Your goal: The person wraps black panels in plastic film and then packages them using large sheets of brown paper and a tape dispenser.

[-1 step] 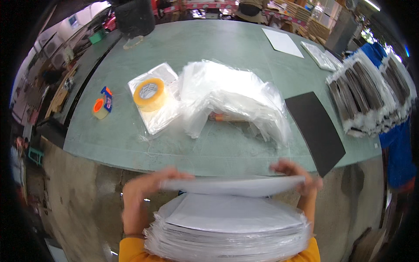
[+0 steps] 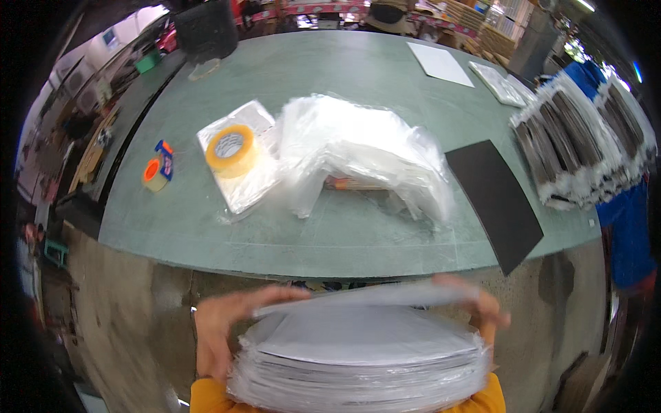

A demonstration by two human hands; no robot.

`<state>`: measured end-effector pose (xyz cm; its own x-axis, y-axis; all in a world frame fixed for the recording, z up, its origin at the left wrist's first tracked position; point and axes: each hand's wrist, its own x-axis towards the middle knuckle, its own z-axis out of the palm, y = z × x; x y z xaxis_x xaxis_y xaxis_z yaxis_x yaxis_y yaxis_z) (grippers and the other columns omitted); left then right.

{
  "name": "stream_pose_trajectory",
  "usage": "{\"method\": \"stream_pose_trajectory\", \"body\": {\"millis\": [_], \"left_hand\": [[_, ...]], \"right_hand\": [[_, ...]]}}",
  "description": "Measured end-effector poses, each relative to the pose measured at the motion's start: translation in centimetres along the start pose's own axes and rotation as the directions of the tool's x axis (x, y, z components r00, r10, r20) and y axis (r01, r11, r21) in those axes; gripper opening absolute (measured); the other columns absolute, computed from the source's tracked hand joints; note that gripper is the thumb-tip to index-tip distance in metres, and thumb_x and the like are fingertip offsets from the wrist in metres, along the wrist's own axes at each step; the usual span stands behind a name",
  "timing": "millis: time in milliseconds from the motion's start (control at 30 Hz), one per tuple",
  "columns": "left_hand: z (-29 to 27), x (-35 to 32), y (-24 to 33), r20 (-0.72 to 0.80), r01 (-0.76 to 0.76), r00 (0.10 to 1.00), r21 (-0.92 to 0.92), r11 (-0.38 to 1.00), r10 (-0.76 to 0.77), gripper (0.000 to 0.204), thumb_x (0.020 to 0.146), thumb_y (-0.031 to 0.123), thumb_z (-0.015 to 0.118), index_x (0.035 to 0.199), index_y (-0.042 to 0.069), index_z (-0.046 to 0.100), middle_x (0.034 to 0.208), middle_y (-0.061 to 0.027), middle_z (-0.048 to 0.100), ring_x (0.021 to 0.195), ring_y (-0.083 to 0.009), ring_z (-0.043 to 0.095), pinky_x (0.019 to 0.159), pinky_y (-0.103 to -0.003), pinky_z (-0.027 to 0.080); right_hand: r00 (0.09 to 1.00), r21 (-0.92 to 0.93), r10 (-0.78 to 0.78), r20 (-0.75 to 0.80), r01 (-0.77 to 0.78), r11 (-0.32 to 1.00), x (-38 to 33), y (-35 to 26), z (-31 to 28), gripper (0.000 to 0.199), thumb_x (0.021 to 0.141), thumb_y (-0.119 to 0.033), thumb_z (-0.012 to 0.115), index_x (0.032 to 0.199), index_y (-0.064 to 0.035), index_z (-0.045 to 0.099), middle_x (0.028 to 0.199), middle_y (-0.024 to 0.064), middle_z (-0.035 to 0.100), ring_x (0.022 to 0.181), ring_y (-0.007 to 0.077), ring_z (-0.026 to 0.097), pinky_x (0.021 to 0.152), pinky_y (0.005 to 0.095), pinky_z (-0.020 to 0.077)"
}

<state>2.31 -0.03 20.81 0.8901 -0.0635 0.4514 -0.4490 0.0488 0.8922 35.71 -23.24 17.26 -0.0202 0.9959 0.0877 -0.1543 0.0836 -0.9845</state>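
Down at six o'clock, a thick pile of white sheets in clear plastic; above its twelve o'clock edge, a thin, flat, whitish packet! Left hand at ten, right hand at two, blurred fingers clamped on opposite ends. Slick film plus that tilt could send it skidding off! Against the earlier frame, it's nearer the pile, left end dipped.

Golden-yellow sleeves, both hands bare
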Motion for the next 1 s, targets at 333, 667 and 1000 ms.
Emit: {"method": "stream_pose_trajectory", "body": {"millis": [333, 667, 1000], "left_hand": [[10.2, 0.4, -0.2, -0.962, 0.211, 0.246, -0.069, 0.975, -0.121, 0.081, 0.057, 0.032, 0.078, 0.117, -0.008, 0.041, 0.087, -0.026, 0.06, 0.08, -0.0336, 0.062, 0.072, -0.042, 0.05], [3.4, -5.1, -14.9, -0.819, 0.57, 0.572, 0.358, 0.74, -0.045, 0.089, 0.049, 0.028, 0.085, 0.115, -0.007, 0.037, 0.113, -0.0158, 0.047, 0.103, -0.0257, 0.047, 0.087, -0.034, 0.04], [3.6, 4.8, -11.5, -0.748, 0.569, 0.638, 0.294, 0.768, -0.186, 0.083, 0.059, 0.035, 0.08, 0.115, -0.008, 0.036, 0.114, -0.0169, 0.047, 0.102, -0.025, 0.048, 0.087, -0.033, 0.038]], "right_hand": [[0.929, 0.064, -0.196, -0.313, 0.227, 0.972, -5.2, 0.6, 7.2, 0.074, 0.068, -0.03, 0.069, 0.125, 0.0037, 0.036, 0.114, 0.0265, 0.05, 0.105, 0.0338, 0.052, 0.09, 0.043, 0.0407], [0.778, -0.405, -0.278, -0.563, 0.034, 0.914, -0.3, 9.0, 6.6, 0.09, 0.056, -0.03, 0.082, 0.124, 0.0032, 0.033, 0.122, 0.0156, 0.043, 0.109, 0.0215, 0.043, 0.091, 0.0329, 0.0349], [0.622, -0.318, -0.186, -0.761, -0.107, 0.942, -3.8, 4.7, 3.3, 0.074, 0.061, -0.035, 0.078, 0.113, 0.006, 0.045, 0.106, 0.0128, 0.056, 0.097, 0.0195, 0.053, 0.084, 0.0301, 0.0406]]}}
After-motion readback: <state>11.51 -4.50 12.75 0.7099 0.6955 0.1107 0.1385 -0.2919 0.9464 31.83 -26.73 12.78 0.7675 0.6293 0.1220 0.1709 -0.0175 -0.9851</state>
